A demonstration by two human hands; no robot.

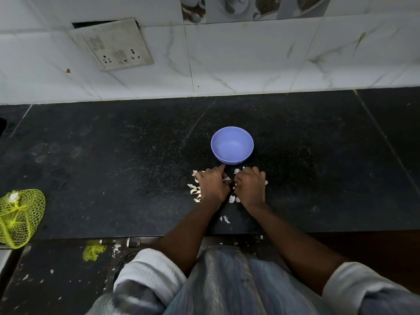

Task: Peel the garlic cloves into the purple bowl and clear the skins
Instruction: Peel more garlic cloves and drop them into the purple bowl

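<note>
On the dark worktop, from left to right: a yellow net bag lies at the edge; our left hand and right hand rest curled among the garlic skins, and we cannot tell what either grip holds. Just beyond stands the purple bowl, apparently empty. Skins are papery and light; we judge it best to gather them by sweeping, not pinching.
</note>
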